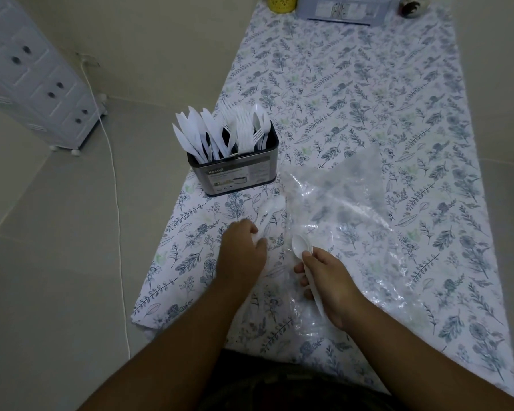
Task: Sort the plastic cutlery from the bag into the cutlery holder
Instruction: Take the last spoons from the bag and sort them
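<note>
A metal cutlery holder (235,176) stands on the floral cloth, packed with white plastic knives (195,134) on its left and forks (245,129) on its right. A crumpled clear plastic bag (339,209) lies to its right. My right hand (327,280) grips a small stack of white spoons (300,246) at the bag's near edge, bowls pointing away from me. My left hand (242,250) pinches the handle of a single white spoon (272,207) lying on the cloth in front of the holder.
The floral cloth (368,84) covers a long strip of the tiled floor. A yellow cup (282,2), a grey box (344,8) and a dark jar (413,5) stand at its far end. A white drawer unit (33,75) and a white cable (116,203) are at left.
</note>
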`<state>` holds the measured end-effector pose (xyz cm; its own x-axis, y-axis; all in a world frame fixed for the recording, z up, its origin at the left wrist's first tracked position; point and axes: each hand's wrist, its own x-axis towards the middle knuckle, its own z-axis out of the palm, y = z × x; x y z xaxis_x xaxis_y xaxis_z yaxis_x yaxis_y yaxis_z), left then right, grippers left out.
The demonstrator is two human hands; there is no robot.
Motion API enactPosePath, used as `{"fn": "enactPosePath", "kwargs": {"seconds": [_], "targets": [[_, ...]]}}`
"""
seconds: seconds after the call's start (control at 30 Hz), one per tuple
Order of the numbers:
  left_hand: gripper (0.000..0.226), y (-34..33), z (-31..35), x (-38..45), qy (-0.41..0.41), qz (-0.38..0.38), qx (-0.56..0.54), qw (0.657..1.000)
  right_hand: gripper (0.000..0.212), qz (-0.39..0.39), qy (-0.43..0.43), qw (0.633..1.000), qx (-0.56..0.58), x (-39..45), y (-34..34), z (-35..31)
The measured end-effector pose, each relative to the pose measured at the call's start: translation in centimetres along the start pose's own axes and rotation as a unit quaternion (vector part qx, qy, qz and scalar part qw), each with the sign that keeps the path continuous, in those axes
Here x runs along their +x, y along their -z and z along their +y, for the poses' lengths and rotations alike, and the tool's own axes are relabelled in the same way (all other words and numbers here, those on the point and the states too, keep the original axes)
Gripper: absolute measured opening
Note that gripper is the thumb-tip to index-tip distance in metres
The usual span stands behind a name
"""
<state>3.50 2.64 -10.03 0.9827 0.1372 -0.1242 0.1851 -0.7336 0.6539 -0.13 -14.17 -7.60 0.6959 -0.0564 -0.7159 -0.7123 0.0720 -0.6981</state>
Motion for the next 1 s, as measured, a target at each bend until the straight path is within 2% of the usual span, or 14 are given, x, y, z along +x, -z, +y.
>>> {"fn": "enactPosePath", "kwargs": {"seconds": [0.07,0.17,0.3,0.4,0.5,0.6,0.67,0.73,0.8,0.87,0.9,1.0], "targets": [[0.029,-0.3,-0.3,1.5,0.013,-0.017,0.036,0.999,0.018,-0.003,0.001,1.000,0.000,-0.1,-0.1,-0.1],[0.035,-1.0,0.4,2.9,-0.018,-0.043,0.100,0.994,0.018,-0.008,0.005,1.000,-0.001,-0.3,-0.1,-0.3],[0.027,-1.5,1.3,4.3,-0.049,-0.030,0.099,0.993,0.019,-0.004,0.009,1.000,-0.004,-0.4,0.3,-0.3],[0.012,-1.5,1.4,5.1,-0.069,-0.045,0.130,0.988,0.019,-0.005,0.008,1.000,0.004,-0.4,0.8,-0.4],[0.017,-0.7,1.3,4.8,-0.056,-0.052,0.137,0.988,0.022,-0.002,0.004,1.000,0.010,-0.5,1.1,-0.6],[0.023,0.2,0.9,3.3,-0.013,-0.037,0.051,0.998,0.025,-0.008,-0.012,0.999,0.050,-0.3,1.1,-0.8],[0.010,0.6,0.9,1.4,0.039,-0.026,-0.071,0.996,0.025,-0.009,-0.021,0.998,0.066,-0.2,1.0,-0.9],[0.024,0.9,1.6,-0.9,0.111,-0.058,-0.205,0.971,0.024,-0.008,-0.016,0.998,0.054,-0.1,0.8,-1.1],[0.029,0.9,2.6,-3.4,0.153,-0.105,-0.304,0.934,0.024,-0.024,-0.002,0.998,0.060,-0.2,0.6,-1.2],[0.029,0.6,3.5,-5.3,0.162,-0.132,-0.353,0.912,0.027,-0.074,0.007,0.991,0.108,-0.4,0.3,-1.4],[0.030,0.4,3.8,-5.8,0.155,-0.131,-0.359,0.911,0.029,-0.097,0.007,0.986,0.133,-0.6,0.1,-1.5],[0.030,0.5,4.2,-6.0,0.113,-0.101,-0.315,0.937,0.032,-0.119,0.014,0.980,0.161,-0.8,-0.2,-1.6]]}}
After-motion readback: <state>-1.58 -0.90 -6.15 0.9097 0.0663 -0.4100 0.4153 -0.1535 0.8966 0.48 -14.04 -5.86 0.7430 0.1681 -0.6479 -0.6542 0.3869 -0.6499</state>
